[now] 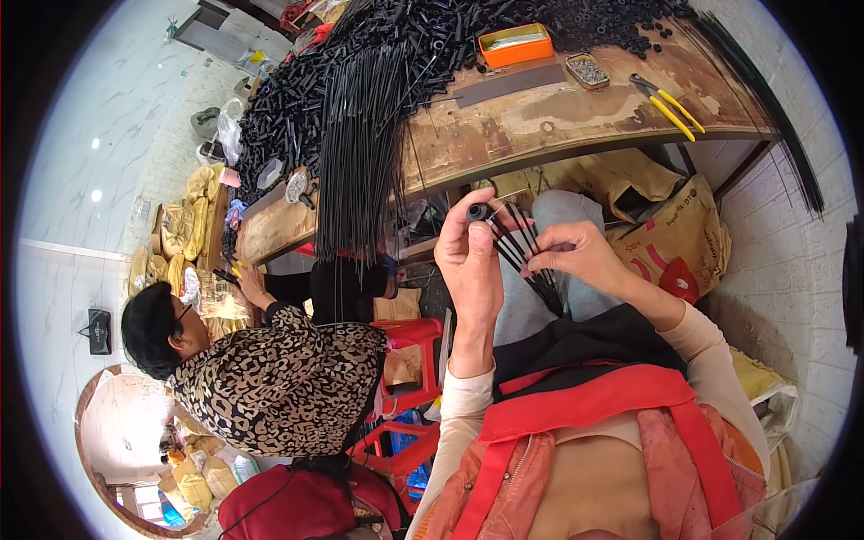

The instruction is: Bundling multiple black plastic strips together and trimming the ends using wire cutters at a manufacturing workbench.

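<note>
My left hand is raised in front of my lap, its fingers and thumb closed round a round black hub with a hole in its end. Thin black rods fan out beside the hub and run down over my legs; they look like umbrella ribs. A thin pale wire sticks out near the hub toward the upper right. To the right, my right hand pinches some of the rods between thumb and fingers. Whether every rod joins the hub is hidden by my fingers.
Across the worn wooden bench lie heaped black tube parts, long black rods, an orange box, a small metal-parts tray and yellow-handled pliers. A co-worker sits at left near red stools. Sacks stand underneath.
</note>
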A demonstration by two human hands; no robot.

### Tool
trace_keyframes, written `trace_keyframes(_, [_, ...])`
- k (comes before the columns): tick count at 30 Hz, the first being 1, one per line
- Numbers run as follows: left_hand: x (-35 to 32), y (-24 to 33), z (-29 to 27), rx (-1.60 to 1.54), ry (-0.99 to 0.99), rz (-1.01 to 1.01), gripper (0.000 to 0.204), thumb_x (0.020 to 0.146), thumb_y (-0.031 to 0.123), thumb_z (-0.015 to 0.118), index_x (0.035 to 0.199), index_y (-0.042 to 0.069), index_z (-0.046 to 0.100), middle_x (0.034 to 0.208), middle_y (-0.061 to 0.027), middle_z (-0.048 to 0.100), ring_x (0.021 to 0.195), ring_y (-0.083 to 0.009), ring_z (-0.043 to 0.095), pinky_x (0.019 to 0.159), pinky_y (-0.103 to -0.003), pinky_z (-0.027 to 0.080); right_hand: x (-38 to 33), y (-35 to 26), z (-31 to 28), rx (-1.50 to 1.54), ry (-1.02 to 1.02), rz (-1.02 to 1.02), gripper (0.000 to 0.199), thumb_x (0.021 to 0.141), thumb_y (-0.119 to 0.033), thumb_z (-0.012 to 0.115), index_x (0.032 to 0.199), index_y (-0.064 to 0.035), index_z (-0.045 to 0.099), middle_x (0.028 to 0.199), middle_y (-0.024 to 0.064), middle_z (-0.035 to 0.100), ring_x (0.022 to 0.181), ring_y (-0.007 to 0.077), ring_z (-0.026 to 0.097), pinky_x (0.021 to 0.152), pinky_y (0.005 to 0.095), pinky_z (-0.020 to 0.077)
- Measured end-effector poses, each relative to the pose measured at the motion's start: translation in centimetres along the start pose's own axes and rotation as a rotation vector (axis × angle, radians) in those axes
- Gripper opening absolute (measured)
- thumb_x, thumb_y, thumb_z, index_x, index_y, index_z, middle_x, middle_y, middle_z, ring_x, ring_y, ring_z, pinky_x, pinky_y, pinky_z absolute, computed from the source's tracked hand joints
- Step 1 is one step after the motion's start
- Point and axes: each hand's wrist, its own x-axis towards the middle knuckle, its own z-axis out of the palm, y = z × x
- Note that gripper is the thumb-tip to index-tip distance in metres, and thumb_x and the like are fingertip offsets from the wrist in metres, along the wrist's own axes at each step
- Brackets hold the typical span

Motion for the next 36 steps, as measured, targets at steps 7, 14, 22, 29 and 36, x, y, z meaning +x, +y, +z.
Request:
trace_keyframes(7, [-0.10,-0.18,0.01,0.020,-0.002,0.024,0.046,0.095,0.034,0.056,0.123,-0.001,0.051,0.094,-0.0082,0.057,0.080,-0.0167,0.061,0.081,-0.041,0.056,0.04,0.13,-0.08,-0.012,-0.002,-0.004,0.006,0.085,0.002,0.065,0.089,0.0061,0.064,0.087,0.0120,0.068,0.083,0.0200,0.069,0.076,0.0291,0.0552])
trace_keyframes(14, [-0.29,-0.19,0.06,-0.004,-0.001,0.028,0.047,0.094,0.033,0.057,0.123,-0.002,0.050,0.097,-0.0076,0.057,0.082,-0.0171,0.062,0.081,-0.041,0.057,0.16,-0.02,-0.02,-0.033,-0.025,0.021,0.005,0.084,0.002,0.066,0.087,0.0051,0.064,0.084,0.0110,0.069,0.081,0.0178,0.068,0.073,0.0268,0.0539])
trace_keyframes(22, [-0.45,-0.24,0.03,-0.004,0.011,0.026,0.049,0.092,0.034,0.059,0.124,-0.003,0.050,0.101,-0.0068,0.059,0.083,-0.0191,0.064,0.082,-0.044,0.057,0.23,-0.27,-0.03,-0.070,-0.056,0.008,0.004,0.084,0.002,0.066,0.085,0.0047,0.064,0.081,0.0104,0.069,0.076,0.0134,0.066,0.071,0.0249,0.0517])
trace_keyframes(29, [-0.49,-0.34,0.38,-0.020,0.034,0.039,0.043,0.092,0.029,0.062,0.121,-0.002,0.055,0.097,-0.0077,0.060,0.082,-0.0185,0.062,0.082,-0.042,0.057,0.06,0.39,-0.02,-0.156,-0.042,-0.015,0.005,0.083,0.001,0.068,0.085,0.0045,0.065,0.081,0.0094,0.069,0.076,0.0126,0.066,0.070,0.0247,0.0518])
trace_keyframes(36, [-0.52,-0.08,0.05,0.011,-0.012,0.008,0.043,0.093,0.032,0.060,0.120,-0.001,0.052,0.099,-0.0084,0.058,0.084,-0.0167,0.060,0.079,-0.041,0.057,-0.24,0.58,0.23,-0.095,0.007,0.006,0.005,0.082,0.003,0.068,0.085,0.0046,0.065,0.082,0.0088,0.070,0.081,0.0127,0.067,0.073,0.0240,0.0524])
